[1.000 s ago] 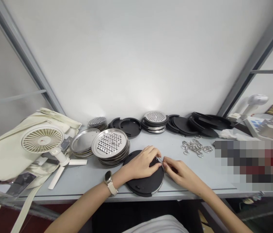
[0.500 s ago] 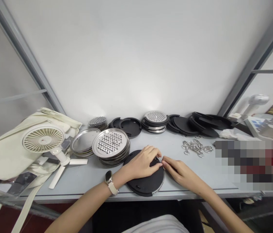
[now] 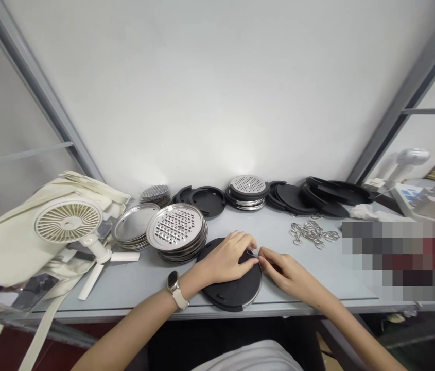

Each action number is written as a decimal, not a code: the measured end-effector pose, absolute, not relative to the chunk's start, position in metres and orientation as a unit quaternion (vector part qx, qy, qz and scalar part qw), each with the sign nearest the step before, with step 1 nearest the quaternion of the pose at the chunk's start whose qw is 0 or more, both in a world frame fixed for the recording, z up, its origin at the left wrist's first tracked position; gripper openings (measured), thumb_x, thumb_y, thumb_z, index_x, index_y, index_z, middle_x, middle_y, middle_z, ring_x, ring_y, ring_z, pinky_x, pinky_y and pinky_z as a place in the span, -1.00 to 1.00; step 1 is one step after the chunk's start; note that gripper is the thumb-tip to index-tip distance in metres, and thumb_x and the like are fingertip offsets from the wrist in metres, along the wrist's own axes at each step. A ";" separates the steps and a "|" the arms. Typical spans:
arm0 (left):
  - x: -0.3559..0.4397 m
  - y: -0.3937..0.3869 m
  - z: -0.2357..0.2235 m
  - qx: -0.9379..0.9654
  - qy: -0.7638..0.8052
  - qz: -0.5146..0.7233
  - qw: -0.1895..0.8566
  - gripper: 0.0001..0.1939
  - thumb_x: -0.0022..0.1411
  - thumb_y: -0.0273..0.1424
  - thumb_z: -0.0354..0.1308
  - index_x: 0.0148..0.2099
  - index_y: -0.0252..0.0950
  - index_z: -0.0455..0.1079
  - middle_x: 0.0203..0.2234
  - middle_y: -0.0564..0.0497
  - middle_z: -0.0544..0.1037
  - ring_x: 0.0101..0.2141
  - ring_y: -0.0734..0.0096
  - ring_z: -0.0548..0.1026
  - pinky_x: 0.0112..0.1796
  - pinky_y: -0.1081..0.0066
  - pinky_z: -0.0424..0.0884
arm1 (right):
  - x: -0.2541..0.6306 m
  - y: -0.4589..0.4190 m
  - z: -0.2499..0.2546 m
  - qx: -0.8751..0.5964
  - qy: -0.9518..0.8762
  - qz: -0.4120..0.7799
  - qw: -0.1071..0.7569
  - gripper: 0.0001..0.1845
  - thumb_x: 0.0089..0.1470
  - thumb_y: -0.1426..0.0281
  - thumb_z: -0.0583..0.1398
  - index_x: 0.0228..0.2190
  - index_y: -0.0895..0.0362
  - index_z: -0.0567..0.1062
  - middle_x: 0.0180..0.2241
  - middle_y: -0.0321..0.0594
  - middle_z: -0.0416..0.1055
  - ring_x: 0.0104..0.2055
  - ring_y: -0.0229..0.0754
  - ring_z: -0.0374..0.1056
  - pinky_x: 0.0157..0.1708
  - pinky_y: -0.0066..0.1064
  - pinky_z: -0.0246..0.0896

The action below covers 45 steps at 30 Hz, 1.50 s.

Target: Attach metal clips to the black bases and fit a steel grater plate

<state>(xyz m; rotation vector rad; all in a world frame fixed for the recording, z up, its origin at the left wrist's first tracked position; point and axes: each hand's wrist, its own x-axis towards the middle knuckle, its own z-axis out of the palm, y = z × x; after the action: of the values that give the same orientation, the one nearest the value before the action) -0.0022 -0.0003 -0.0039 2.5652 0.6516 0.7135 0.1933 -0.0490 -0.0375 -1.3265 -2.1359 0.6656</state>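
Left hand [image 3: 230, 262] — on top of the round, flat black plastic disc [image 3: 235, 296], palm down, thumb and fingers spread toward its right side. Can't tell if it grips the disc or only bears on it. Disc lies flat on the pale grey desk [image 3: 298, 286] under that hand, near the front edge; a silver rim shows along its lower right.

Right hand [image 3: 281, 273] — thumb and forefinger pinched together at the disc's right rim, on a thin silver metal wire piece [image 3: 251, 254]. The wire's other end sits between the left hand's thumb and forefinger; fingers cover the rest.

Left of the left hand, just past the disc: a stack of round silver metal grater plates [image 3: 176, 226], with plain round silver metal plates [image 3: 137, 221] next to it. Further left, a white plastic fan [image 3: 68, 222].

Beyond both hands, along the wall: a perforated silver metal disc with a black rim [image 3: 248, 186] atop a stack. Beyond the right hand, slightly to its right: a loose pile of silver metal wire hooks [image 3: 312, 233].
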 end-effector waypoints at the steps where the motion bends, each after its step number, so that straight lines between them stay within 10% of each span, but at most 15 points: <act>1: -0.002 0.000 -0.004 0.917 0.232 0.255 0.201 -0.87 0.25 -0.40 0.09 -0.15 -0.26 0.23 -0.23 -0.02 0.39 -0.13 0.29 0.35 -0.08 0.30 0.30 | 0.193 -0.049 -0.037 -0.491 -0.791 0.247 0.268 -0.70 0.31 0.26 -0.12 -0.45 0.07 0.18 -0.58 -0.43 0.12 -0.55 -0.27 0.09 -0.48 -0.46 -0.01; 45: -0.002 0.001 -0.003 0.910 0.223 0.260 0.232 -0.85 0.22 -0.44 0.13 -0.14 -0.25 0.26 -0.23 0.00 0.43 -0.15 0.32 0.39 -0.07 0.32 0.30 | 0.193 -0.049 -0.037 -0.482 -0.787 0.263 0.281 -0.81 0.25 0.37 -0.06 -0.43 0.07 0.15 -0.52 -0.40 0.18 -0.50 -0.27 0.11 -0.44 -0.47 0.03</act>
<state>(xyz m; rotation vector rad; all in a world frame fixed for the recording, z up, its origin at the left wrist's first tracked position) -0.0018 0.0012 -0.0033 2.5015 0.6134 0.7132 0.1934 -0.0493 -0.0373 -1.2921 -2.1100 0.7050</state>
